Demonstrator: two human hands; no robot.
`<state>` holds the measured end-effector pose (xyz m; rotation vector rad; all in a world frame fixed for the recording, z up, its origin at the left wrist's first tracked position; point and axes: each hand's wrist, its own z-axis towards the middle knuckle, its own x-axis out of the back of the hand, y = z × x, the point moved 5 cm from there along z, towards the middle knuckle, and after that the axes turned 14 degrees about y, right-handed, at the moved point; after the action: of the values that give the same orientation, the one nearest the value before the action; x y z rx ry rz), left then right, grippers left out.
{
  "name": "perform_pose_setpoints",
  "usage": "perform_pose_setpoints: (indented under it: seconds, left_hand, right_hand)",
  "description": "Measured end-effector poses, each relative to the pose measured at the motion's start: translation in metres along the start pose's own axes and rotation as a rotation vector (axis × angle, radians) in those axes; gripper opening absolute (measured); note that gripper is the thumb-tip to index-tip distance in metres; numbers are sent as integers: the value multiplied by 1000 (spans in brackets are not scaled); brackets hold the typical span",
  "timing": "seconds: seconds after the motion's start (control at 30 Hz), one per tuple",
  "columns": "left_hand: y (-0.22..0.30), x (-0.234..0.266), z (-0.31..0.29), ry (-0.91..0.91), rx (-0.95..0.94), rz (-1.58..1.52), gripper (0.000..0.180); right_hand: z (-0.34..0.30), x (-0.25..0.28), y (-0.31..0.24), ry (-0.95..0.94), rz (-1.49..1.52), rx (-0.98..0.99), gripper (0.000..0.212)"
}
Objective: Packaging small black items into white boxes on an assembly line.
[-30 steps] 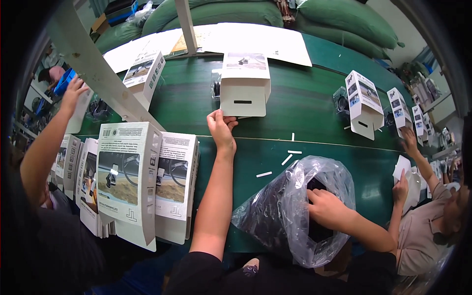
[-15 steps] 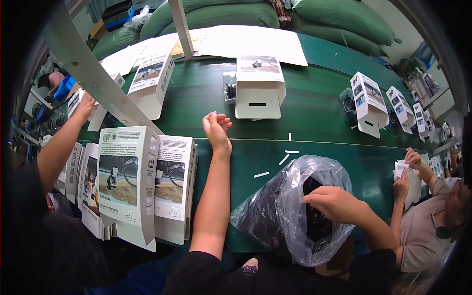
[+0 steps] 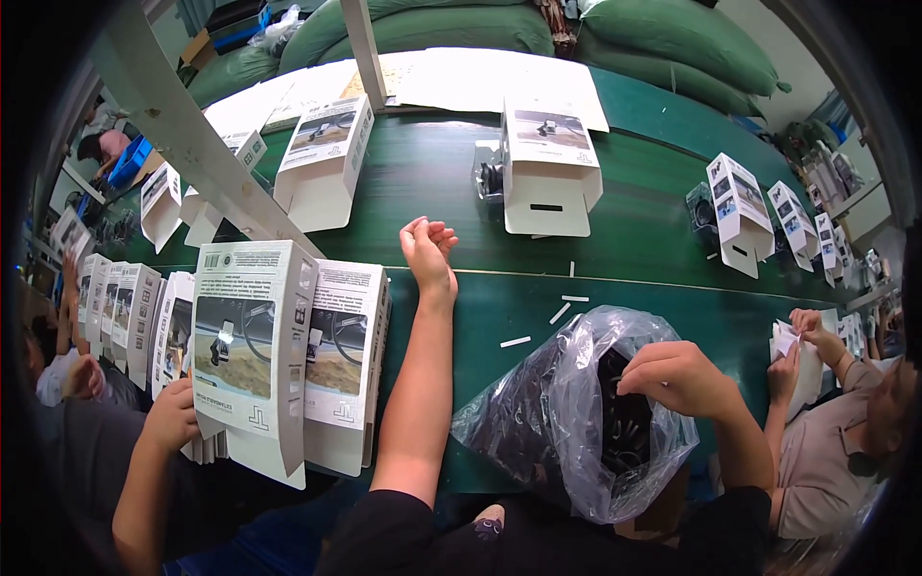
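Observation:
A clear plastic bag [image 3: 567, 422] full of small black parts [image 3: 624, 422] lies on the green table in front of me, its mouth gaping toward the right. My right hand [image 3: 677, 376] hovers at that mouth, fingers bent down and drawn together against the thumb. Whatever they may hold is hidden. Farther forward, my left hand [image 3: 429, 257] rests palm up near the belt's edge, fingers loosely curled and slightly apart, nothing visible in it. Left of my left forearm stand printed white boxes [image 3: 245, 336] with open flaps.
Beyond the table runs a green belt [image 3: 423, 182] carrying an open white box [image 3: 547, 182] beside a clear pack [image 3: 488, 178], and several more boxes. Small white strips [image 3: 516, 342] lie near the bag. A post [image 3: 182, 125] rises at left. Co-workers sit on both sides.
The belt's boxes have shifted right. My right hand has lifted slightly up and right from the bag's mouth; my left hand stays nearly still. The left neighbour's hand now touches the standing boxes.

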<state>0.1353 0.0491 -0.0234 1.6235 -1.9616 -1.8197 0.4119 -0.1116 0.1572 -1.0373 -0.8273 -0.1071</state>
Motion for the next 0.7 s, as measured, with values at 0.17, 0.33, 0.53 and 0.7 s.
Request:
perform_pose_setpoints:
  seconds: [0.17,0.33,0.53,0.7]
  left_hand:
    - [4,3,-1,11,11,-11,19]
    - [7,5,-2,48,8,-27,21]
    - [13,9,2,114,3,-102,21]
    - [20,8,3,122,2,-132,22]
  right_hand:
    - [0,3,1,36,1,14,13]
    - [3,4,2,70,-13,28,10]
    - [11,6,-2,107,-51,41,14]
    - [13,9,-3,149,-59,-14,16]
